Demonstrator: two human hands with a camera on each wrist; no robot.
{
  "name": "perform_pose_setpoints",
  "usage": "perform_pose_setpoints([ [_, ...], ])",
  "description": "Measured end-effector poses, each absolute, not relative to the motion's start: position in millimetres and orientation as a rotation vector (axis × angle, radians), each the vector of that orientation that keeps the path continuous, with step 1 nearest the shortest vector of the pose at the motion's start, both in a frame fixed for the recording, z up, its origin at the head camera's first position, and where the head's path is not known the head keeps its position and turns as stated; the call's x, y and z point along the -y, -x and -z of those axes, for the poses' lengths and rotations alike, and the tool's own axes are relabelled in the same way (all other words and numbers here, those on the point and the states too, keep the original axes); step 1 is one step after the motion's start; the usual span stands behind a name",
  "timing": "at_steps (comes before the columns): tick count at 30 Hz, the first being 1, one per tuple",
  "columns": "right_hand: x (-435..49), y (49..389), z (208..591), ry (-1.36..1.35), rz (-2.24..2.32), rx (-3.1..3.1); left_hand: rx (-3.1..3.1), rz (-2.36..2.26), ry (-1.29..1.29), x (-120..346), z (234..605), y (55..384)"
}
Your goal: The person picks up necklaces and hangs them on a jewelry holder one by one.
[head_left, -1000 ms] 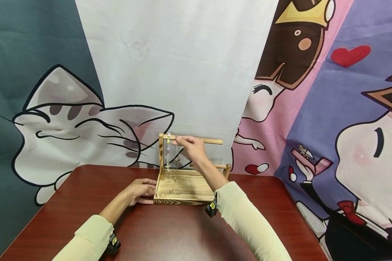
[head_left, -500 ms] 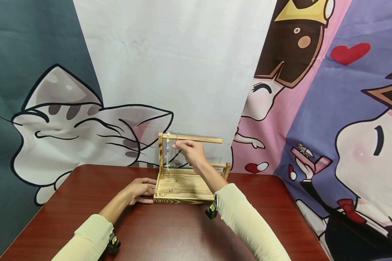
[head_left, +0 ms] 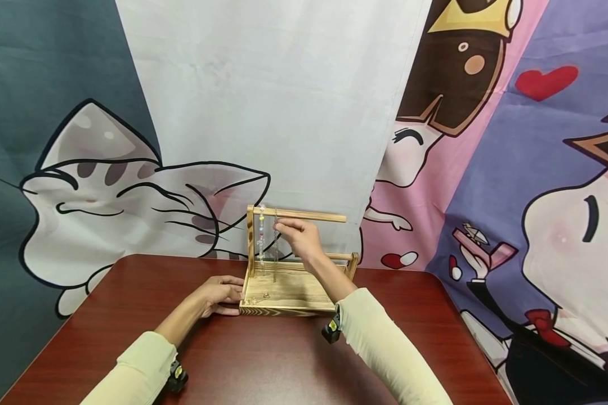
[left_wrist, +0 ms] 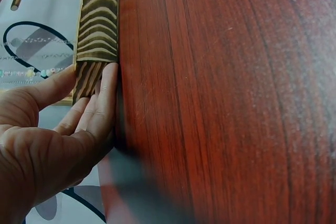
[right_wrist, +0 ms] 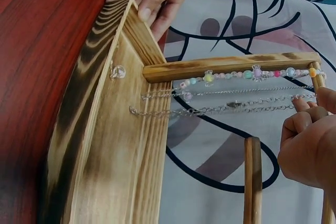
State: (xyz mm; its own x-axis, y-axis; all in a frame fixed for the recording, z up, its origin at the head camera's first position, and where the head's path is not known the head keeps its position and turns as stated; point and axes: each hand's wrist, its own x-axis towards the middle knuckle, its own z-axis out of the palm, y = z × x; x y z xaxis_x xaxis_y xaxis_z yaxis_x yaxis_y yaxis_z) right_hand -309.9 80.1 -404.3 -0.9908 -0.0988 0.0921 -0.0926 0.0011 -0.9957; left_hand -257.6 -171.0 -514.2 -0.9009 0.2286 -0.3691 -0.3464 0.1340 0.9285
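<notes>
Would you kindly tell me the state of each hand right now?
Left hand: closed, gripping the rectangular brown wooden jewellery stand by its corner.
Right hand: closed, pinching a thin silver metal chain.

Head view from above, facing forward and down, wooden rack (head_left: pixel 289 289) small at lower centre, both wrist views close, sideways, sharing the left hand (left_wrist: pixel 58 135), lower left in left's, top in right's
</notes>
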Motion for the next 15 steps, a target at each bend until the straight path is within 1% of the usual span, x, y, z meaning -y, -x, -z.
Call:
perform_pose_setpoints([
  [7, -87.2, 308.4, 407.5, 0.227, 2.163, -2.306, -1.991, -1.823, 0.119, 169.9, 513.2, 256.7],
  [15, -94.6, 304.8, 409.3, 0.201, 2.185, -2.22, -1.988, -1.821, 0.122, 170.0, 513.5, 257.7],
])
